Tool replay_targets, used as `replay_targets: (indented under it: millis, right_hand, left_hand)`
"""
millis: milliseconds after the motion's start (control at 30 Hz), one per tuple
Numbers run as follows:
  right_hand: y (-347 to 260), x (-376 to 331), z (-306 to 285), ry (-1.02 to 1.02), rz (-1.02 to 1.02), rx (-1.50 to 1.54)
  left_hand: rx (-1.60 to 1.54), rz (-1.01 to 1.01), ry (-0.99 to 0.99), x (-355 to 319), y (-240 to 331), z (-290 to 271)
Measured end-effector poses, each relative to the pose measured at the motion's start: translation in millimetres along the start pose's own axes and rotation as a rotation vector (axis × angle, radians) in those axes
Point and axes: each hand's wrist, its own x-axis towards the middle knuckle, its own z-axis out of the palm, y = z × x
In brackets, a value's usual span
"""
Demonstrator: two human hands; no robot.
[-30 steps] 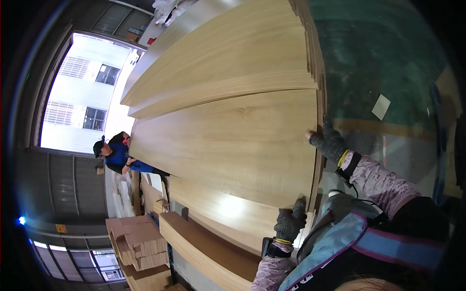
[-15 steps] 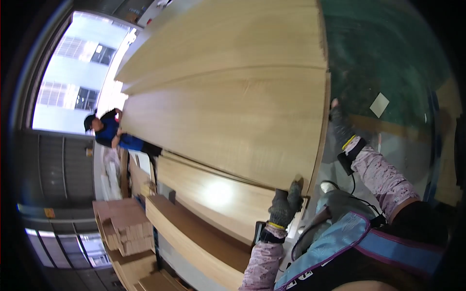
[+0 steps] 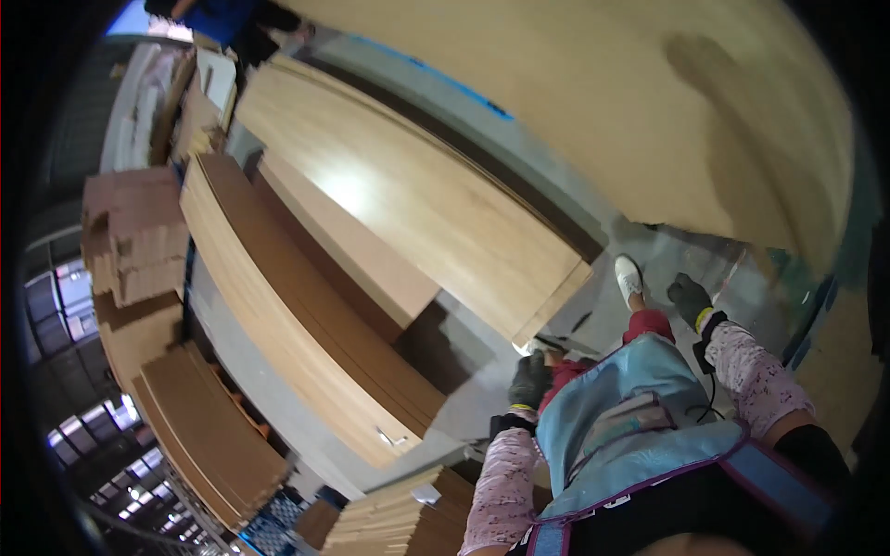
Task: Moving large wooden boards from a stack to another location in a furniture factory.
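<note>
I can't tell whether my gloved left hand (image 3: 530, 380) grips anything; its fingers blur into the dark gap under the board (image 3: 408, 195). My right hand (image 3: 691, 298) hangs blurred too, its fingers unclear. The big panel (image 3: 649, 111) overhead runs off the top edge. A person (image 3: 232, 14) at the top is cut off, only a blue top showing. The stacks (image 3: 130, 232) on the left smear toward the rim.
</note>
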Motion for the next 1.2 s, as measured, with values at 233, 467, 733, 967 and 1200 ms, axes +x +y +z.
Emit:
replay_targets:
  millis: [233, 467, 733, 967, 1200]
  right_hand:
    - [-41.1, 128.0, 179.1, 0.021, -0.297, -0.245]
    - [-28.7, 229.9, 261.7, 0.188, -0.257, -0.37]
    - [-16.0, 230.7, 270.1, 0.461, -0.238, -0.387]
    - [-23.9, 211.9, 286.2, 0.484, -0.406, -0.373]
    - [-26.0, 198.1, 290.7, 0.475, -0.492, -0.343]
  left_hand:
    - [-0.003, -0.292, 0.312, 84.2, -120.5, -67.5]
    - [-0.093, -0.217, 0.438, 196.0, -189.6, -65.6]
    - [-0.043, -0.098, 0.541, 222.2, -152.4, -31.7]
    - [-0.086, -0.238, 0.773, 229.9, -147.6, -17.9]
    - [-0.072, -0.295, 0.899, 240.2, -148.4, -25.3]
